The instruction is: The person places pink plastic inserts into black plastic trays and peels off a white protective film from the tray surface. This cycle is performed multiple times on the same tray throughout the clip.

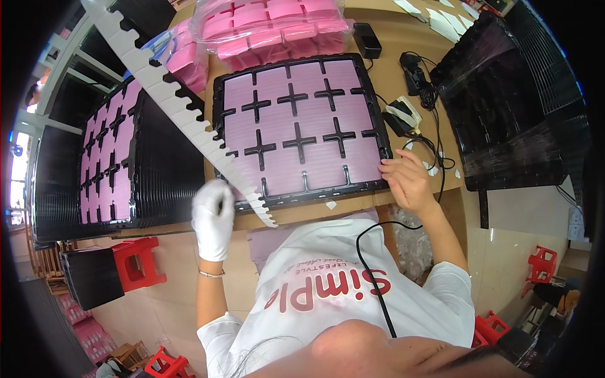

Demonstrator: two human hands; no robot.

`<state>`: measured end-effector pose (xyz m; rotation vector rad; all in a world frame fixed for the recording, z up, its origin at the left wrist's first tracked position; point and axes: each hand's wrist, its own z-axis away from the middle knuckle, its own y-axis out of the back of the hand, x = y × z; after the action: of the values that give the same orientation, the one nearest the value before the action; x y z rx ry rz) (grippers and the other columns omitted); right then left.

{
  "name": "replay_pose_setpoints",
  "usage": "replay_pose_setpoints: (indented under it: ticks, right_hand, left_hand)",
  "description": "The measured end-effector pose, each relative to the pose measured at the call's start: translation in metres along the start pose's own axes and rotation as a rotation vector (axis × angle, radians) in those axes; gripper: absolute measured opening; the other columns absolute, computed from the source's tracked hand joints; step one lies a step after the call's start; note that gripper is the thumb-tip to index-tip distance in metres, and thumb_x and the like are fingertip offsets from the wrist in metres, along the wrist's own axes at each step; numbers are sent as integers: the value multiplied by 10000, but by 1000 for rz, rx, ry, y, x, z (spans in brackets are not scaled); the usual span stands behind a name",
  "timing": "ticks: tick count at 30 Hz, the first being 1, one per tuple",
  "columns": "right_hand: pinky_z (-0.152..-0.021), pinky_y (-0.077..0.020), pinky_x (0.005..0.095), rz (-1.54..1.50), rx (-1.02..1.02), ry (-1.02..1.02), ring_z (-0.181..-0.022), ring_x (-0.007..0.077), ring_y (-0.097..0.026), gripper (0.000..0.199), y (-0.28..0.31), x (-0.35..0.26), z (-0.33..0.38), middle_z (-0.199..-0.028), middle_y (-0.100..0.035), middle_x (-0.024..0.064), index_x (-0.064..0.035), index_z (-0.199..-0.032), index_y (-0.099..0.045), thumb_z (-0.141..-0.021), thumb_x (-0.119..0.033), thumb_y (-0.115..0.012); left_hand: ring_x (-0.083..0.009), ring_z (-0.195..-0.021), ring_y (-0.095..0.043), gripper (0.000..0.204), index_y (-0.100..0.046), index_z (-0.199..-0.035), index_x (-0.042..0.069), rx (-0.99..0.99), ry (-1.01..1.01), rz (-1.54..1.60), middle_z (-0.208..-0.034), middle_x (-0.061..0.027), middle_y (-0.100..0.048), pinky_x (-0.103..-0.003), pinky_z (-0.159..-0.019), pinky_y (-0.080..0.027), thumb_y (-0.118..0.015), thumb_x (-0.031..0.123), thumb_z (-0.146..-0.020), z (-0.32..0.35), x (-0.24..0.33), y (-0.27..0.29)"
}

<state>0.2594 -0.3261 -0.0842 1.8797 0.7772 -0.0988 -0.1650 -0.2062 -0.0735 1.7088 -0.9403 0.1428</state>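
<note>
A black plastic tray point(301, 133) with raised crosses and pink-purple compartment floors lies flat on the cardboard-topped table before me. My left hand point(213, 211), in a white glove, is curled closed beside the tray's near left corner; whatever it may hold is hidden. Just right of it, a long white strip with a notched edge point(179, 110) slants from the upper left across the tray's left side to the near edge. Bare, my right hand point(408, 178) touches the tray's near right corner, its fingers extended and slightly apart.
At left rises a tall stack of similar trays point(167, 160). Pink pieces in clear plastic point(271, 28) lie beyond the tray. A black box point(367, 41), cables point(435, 116) and a black-and-cream device point(403, 116) sit at right, near more black trays point(504, 113). Red stools point(138, 261) stand below.
</note>
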Motion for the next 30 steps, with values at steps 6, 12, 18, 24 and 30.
replay_pose_setpoints:
  ticks: [6, 12, 18, 24, 30]
  right_hand:
    - [-1163, -39, 565, -90, -1, -378, -1484, 359, -92, 588, -26, -23, -15, -1590, -201, 146, -87, -1511, -283, -1019, -405, -327]
    - [-1150, 12, 577, 134, 39, -356, -1487, 375, -49, 642, -28, -25, -17, -1599, -175, 155, -90, -1519, -277, -1009, -480, -289]
    - [-1167, -107, 492, 27, 357, -235, -1466, 391, -141, 745, -1, -38, -21, -1545, -292, 194, 12, -1469, -328, -1014, -554, -164]
    - [-1159, -162, 478, 20, 313, -263, -1448, 385, -199, 604, 0, -38, -12, -1500, -371, 197, 43, -1456, -323, -1041, -388, -240]
    - [-1159, -168, 470, -13, 230, -262, -1447, 374, -205, 528, -18, -47, -22, -1489, -387, 199, 60, -1459, -295, -1016, -225, -343]
  left_hand:
    - [-189, -1046, -621, 446, -606, -1169, -79, 57, 517, 146, -1130, -137, -665, -301, -935, -470, -708, 252, -889, -2, -1, -8]
    - [-64, -662, -569, 438, -554, -1186, -17, -58, 776, 773, -923, -33, -624, -227, -545, -522, -729, 227, -868, -32, 55, 36]
    - [-34, -468, -492, 442, -574, -1233, -13, 398, 543, 634, -870, -7, -568, -180, -327, -391, -682, 161, -841, -53, 95, 117]
    - [-147, -1094, -590, 371, -656, -1191, 15, 672, 317, -71, -1252, -87, -610, -248, -893, -479, -538, -54, -846, -38, -52, 286]
    - [-7, -698, -579, 224, -705, -1069, 81, 878, 607, 545, -1041, 5, -697, -136, -448, -305, -703, 109, -847, -9, -233, 359]
